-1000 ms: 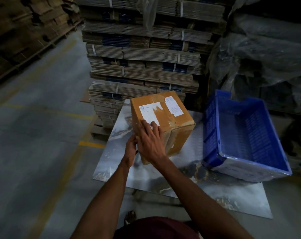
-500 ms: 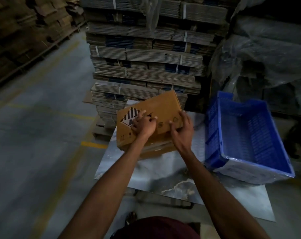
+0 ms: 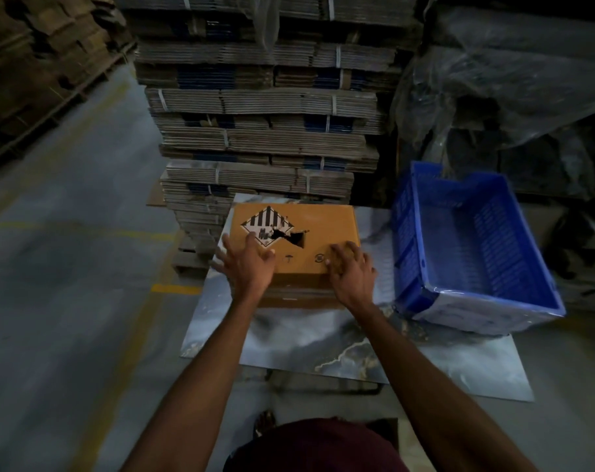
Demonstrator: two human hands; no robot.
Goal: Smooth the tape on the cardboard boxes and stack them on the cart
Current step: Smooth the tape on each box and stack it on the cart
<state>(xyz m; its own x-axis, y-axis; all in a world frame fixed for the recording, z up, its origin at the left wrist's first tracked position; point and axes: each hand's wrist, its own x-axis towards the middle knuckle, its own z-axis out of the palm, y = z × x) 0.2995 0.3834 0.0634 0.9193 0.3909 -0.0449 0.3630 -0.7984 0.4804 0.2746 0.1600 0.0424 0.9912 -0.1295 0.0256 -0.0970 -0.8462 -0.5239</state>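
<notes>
A brown cardboard box [image 3: 323,229] lies on a marbled grey board [image 3: 323,345] at its far left part. Its upward face carries a striped diamond hazard label with a torn dark hole beside it. My left hand [image 3: 246,264] rests on the near left of that face with fingers spread. On the near right edge my right hand [image 3: 350,270] lies with fingers slightly bent over the box. No tape shows on the upward face.
A blue plastic crate [image 3: 422,267] sits tilted on the board's right side, close to the box. Tall stacks of strapped flat cardboard [image 3: 262,131] rise right behind the board. Plastic-wrapped goods [image 3: 500,80] stand at the back right. Concrete floor with yellow lines spreads to the left.
The box was turned over from its labelled, taped face to the hazard-label face and laid flat on the board. Both hands moved from gripping it to resting on top.
</notes>
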